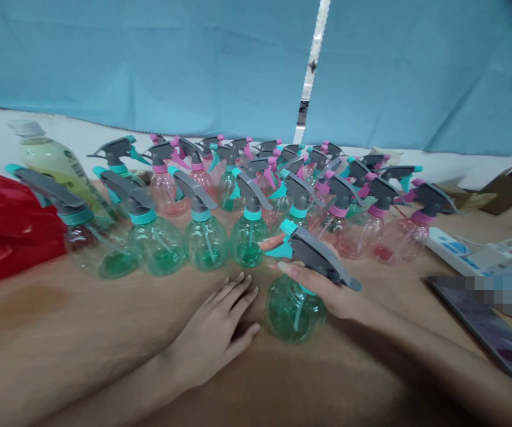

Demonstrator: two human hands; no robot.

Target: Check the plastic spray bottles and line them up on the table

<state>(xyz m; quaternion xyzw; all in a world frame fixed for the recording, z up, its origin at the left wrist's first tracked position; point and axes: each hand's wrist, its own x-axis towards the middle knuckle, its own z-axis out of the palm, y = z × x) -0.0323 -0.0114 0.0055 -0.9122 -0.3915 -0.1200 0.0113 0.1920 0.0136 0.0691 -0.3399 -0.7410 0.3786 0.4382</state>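
Note:
My right hand (313, 281) is wrapped round the neck and trigger head of a green spray bottle (294, 314), which has a grey head and a turquoise nozzle and trigger. The bottle is close to upright, its nozzle toward the left; whether its base touches the table I cannot tell. Flat on the table to its left lies my left hand (220, 320), fingers stretched out and holding nothing. Just beyond its fingertips stands another green spray bottle (250, 237), in a row with further green bottles and pink spray bottles (349, 234).
Several more spray bottles crowd behind the front row. A red plastic bag (11, 225) and a large pale green bottle (56, 163) are at the left. To the right lie a phone (482, 332), a white power strip (449, 246) and a cardboard box (511, 190). Blue cloth (194, 65) hangs behind.

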